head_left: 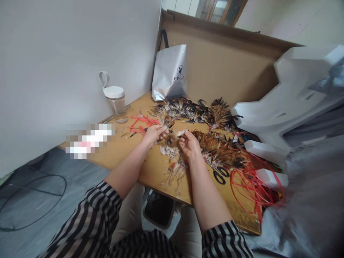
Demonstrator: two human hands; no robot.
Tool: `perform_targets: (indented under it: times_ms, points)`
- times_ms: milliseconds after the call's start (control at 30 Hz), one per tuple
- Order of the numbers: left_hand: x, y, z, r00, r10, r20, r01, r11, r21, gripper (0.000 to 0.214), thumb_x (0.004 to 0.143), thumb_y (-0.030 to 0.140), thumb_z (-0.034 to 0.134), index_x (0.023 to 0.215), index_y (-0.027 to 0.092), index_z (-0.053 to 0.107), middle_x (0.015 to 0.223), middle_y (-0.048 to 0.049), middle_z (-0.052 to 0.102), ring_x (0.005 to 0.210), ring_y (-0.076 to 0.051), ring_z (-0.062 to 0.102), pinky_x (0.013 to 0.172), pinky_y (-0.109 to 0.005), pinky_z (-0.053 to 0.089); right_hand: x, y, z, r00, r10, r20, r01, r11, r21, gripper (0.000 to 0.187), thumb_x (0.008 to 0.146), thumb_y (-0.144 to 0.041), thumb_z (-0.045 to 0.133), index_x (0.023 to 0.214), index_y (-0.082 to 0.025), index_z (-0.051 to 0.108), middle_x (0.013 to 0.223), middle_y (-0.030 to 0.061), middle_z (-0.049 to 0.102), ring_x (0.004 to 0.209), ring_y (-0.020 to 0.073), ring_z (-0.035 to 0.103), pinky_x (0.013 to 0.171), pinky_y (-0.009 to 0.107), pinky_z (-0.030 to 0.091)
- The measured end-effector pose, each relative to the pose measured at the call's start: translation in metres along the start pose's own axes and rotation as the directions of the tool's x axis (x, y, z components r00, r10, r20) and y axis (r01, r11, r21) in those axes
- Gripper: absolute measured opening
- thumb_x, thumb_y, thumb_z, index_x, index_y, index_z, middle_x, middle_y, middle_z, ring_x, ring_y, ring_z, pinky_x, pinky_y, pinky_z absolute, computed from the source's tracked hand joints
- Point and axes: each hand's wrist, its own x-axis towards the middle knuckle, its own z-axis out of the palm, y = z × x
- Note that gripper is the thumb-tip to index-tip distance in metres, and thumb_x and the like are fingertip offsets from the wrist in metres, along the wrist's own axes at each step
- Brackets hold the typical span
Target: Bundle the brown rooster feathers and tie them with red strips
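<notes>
My left hand (153, 133) and my right hand (189, 143) meet over a low wooden table (126, 154), both closed on a small bunch of brown and black feathers (171, 137) held between them. Fingers of each hand pinch the bunch from opposite sides. Loose pale and brown feathers (172, 168) lie on the table just under my hands. A long pile of dark brown feathers (199, 113) curves across the table beyond my hands.
Black-handled scissors (219, 173) lie right of my right wrist. Red wire coils (252, 186) sit at the table's right end, more red wire (139, 123) at the left. A clear jar with white lid (116, 102), a silver bag (170, 73), cardboard and white foam pieces (285, 104) stand behind.
</notes>
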Motion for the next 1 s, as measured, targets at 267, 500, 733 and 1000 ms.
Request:
perform_targets:
  times_ms: [267,500,733,1000]
  points:
    - [-0.001,0.000,0.002,1.000,-0.018,0.008,0.019,0.999,-0.046,0.024,0.061,0.031,0.070,0.067,0.010,0.062,0.066,-0.0054,0.064,0.046,-0.003,0.049,0.041,-0.013,0.035,-0.002,-0.004,0.000,0.999,-0.045,0.006,0.044,0.992,0.117,0.017,0.060,-0.019,0.069,0.068,-0.018,0.054,0.062,-0.0049,0.057,0.047,0.0031,0.045,0.039,0.013,0.035]
    - [-0.001,-0.001,0.002,0.995,-0.063,0.082,0.080,0.974,-0.212,0.017,0.065,0.021,0.069,0.075,0.009,0.063,0.069,-0.0055,0.065,0.058,-0.007,0.058,0.047,-0.013,0.042,-0.003,0.012,0.008,1.000,-0.029,0.005,0.029,0.995,-0.090,0.018,0.059,-0.021,0.069,0.073,-0.017,0.059,0.068,-0.0006,0.064,0.054,0.0068,0.054,0.047,0.016,0.041]
    - [-0.002,0.001,0.003,0.994,-0.040,0.102,0.058,0.982,-0.180,0.014,0.067,0.019,0.067,0.071,0.007,0.063,0.068,-0.0066,0.065,0.055,-0.005,0.057,0.051,-0.013,0.044,0.000,0.027,0.004,0.942,-0.267,0.202,0.330,0.645,-0.689,0.019,0.065,-0.033,0.063,0.067,-0.014,0.061,0.056,-0.0018,0.057,0.049,0.0075,0.043,0.050,0.020,0.035]
    - [-0.008,0.000,0.010,0.985,-0.064,0.159,0.062,0.998,0.020,0.021,0.064,0.026,0.069,0.069,0.007,0.064,0.060,-0.0068,0.064,0.049,-0.006,0.056,0.050,-0.015,0.044,-0.007,0.017,0.003,0.866,-0.363,0.345,0.438,0.216,-0.873,0.019,0.069,-0.032,0.056,0.063,-0.016,0.065,0.064,0.0011,0.057,0.061,0.0114,0.049,0.059,0.023,0.036]
